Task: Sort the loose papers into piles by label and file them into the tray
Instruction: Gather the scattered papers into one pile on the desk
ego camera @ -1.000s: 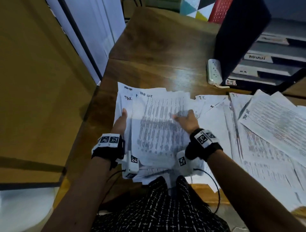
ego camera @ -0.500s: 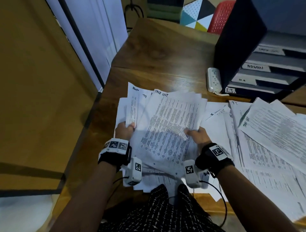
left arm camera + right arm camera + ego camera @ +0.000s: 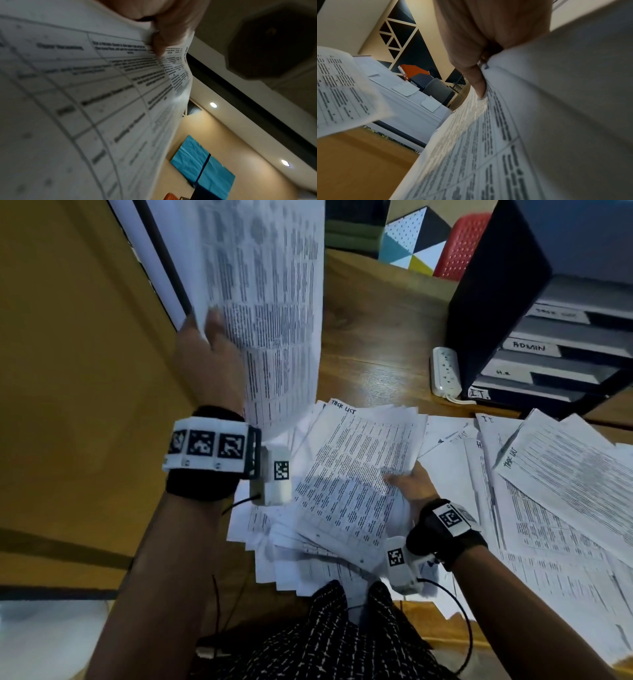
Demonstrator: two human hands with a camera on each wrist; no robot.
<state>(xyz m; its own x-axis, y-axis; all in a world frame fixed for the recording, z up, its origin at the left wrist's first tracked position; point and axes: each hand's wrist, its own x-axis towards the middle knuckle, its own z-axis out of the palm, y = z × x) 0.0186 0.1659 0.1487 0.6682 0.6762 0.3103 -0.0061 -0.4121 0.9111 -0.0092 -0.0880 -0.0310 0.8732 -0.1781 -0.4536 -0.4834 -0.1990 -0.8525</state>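
Note:
My left hand holds a printed sheet raised high above the desk, pinched at its left edge; the thumb lies on the sheet's print. My right hand grips the right edge of a stack of papers labelled "TASK LIST", tilted up off the desk in front of me. The right thumb presses on the top page. More loose papers spread over the desk to the right. The dark filing tray stands at the back right, with labelled slots.
A white power strip lies just left of the tray on the wooden desk. A red chair and a patterned panel stand beyond the desk. Left of the desk is a yellow-brown wall.
My left hand has lifted one sheet off the stack and raised it high to the upper left. My right hand keeps its grip on the stack, which has shifted slightly toward the right.

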